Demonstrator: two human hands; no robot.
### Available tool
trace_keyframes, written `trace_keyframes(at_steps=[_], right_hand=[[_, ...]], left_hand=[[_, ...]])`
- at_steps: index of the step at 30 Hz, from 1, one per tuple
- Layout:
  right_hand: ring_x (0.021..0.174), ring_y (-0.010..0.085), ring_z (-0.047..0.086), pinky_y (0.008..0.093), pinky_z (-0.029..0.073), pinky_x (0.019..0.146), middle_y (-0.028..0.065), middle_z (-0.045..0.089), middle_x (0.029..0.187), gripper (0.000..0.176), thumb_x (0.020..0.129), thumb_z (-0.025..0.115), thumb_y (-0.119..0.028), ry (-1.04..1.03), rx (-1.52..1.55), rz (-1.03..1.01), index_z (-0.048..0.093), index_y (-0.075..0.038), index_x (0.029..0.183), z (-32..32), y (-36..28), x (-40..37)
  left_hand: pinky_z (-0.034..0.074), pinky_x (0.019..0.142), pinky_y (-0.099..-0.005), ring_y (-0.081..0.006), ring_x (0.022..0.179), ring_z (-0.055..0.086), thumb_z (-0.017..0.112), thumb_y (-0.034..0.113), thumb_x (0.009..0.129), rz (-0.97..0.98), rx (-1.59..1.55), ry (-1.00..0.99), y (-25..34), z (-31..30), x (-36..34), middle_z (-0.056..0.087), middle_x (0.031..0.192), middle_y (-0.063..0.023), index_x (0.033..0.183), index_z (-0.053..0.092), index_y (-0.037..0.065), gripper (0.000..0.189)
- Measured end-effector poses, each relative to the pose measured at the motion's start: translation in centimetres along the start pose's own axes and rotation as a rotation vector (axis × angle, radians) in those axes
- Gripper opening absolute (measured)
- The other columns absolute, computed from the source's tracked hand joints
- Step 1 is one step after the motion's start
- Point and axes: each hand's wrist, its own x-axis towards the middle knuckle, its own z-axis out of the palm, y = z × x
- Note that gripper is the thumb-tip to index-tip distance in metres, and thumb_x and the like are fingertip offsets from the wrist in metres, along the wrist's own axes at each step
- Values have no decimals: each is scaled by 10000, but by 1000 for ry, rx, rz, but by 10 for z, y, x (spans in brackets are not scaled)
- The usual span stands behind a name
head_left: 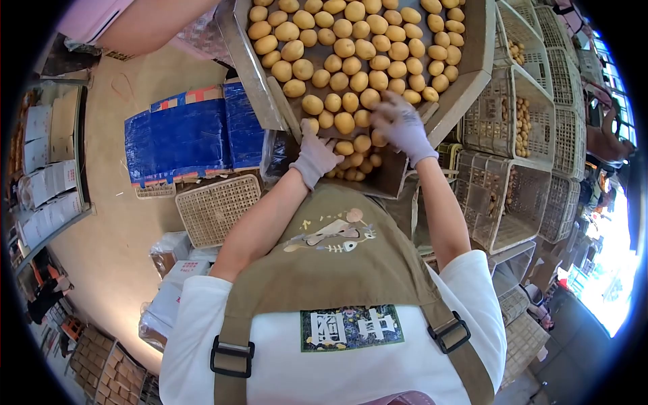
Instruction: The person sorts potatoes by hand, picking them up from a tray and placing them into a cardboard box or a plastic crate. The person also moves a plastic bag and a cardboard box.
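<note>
Many round, yellow-brown potatoes (342,47) lie on a wide sorting tray (449,104) that narrows toward me. More potatoes (354,169) sit lower down in the bin (388,181) against my apron. My left hand (316,155), in a pale glove, is at the left side of the tray's mouth, fingers apart beside a potato (312,125). My right hand (403,128), gloved too and slightly blurred, reaches over the right side of the mouth with fingers spread and bent against the potatoes. No potato is plainly gripped, and the right fingertips are partly hidden.
Plastic crates (516,196) with potatoes are stacked at the right. Left of the tray are a blue-wrapped box (192,131) and an upturned crate (219,209). White cartons (179,283) stand near my left elbow. Another person's arm (152,27) extends in at upper left.
</note>
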Motion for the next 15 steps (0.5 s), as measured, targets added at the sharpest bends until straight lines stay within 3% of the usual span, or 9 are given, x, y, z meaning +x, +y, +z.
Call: trace_keyframes(at_steps=[1,3,5,6,7,10,11,12,15], right_hand=[[1440,354,328,606,266,1131,187,406,1525,428,818,682,-437,138,205,116,712,-251,1202,-11,-17,1],[1438,396,311,617,260,1129,191,323,1575,449,825,672,-440,257,-315,64,692,-255,1234,-12,-23,4],[1428,419,309,634,255,1123,199,256,1604,466,830,667,-441,43,-321,86,674,-261,1260,-11,-36,-1],[1409,447,345,570,281,1137,247,289,1581,448,845,677,-439,-38,-336,105,687,-255,1253,-18,-41,-2],[1409,449,346,555,284,1140,250,298,1576,431,842,679,-440,27,-298,100,697,-241,1224,-15,-36,0],[1395,462,364,472,314,1145,273,330,1552,357,829,688,-424,157,-258,114,734,-172,1078,-5,-32,4],[1412,450,343,502,295,1147,256,318,1563,360,833,678,-435,117,-227,117,733,-181,1081,-2,-31,3],[1428,438,323,532,275,1149,239,306,1573,362,836,667,-446,78,-199,119,732,-189,1084,1,-28,2],[1440,422,307,559,248,1154,214,297,1582,354,833,661,-446,-2,-266,150,735,-197,1073,-2,-32,-1]], left_hand=[[129,1157,-628,-246,1503,185,482,704,876,13,6,10,-1,-1,0,249,1606,-46,1539,268,175,874],[135,1149,-646,-259,1507,171,491,648,900,42,20,26,-3,4,0,239,1612,-52,1527,285,173,813],[195,1124,-683,-310,1475,259,510,514,940,41,49,-37,-3,-1,1,319,1578,-66,1473,366,169,650],[213,1118,-687,-319,1461,289,512,483,947,30,58,-104,-1,-9,9,343,1565,-66,1459,384,170,613],[230,1111,-692,-328,1446,320,513,453,954,16,63,-166,-1,-10,6,368,1552,-65,1444,402,171,576],[263,1090,-711,-350,1428,351,537,570,930,-13,-14,-195,0,-3,-4,381,1548,-63,1485,371,197,689],[265,1088,-712,-349,1434,341,542,607,919,-18,-33,-195,0,0,-10,372,1554,-63,1497,358,205,728],[176,1128,-688,-355,1462,286,495,789,840,12,24,-214,-2,-1,-7,317,1586,-72,1545,276,227,928],[147,1140,-689,-346,1479,252,479,850,793,-1,-49,-186,-4,1,-5,290,1600,-70,1553,256,229,1006]])
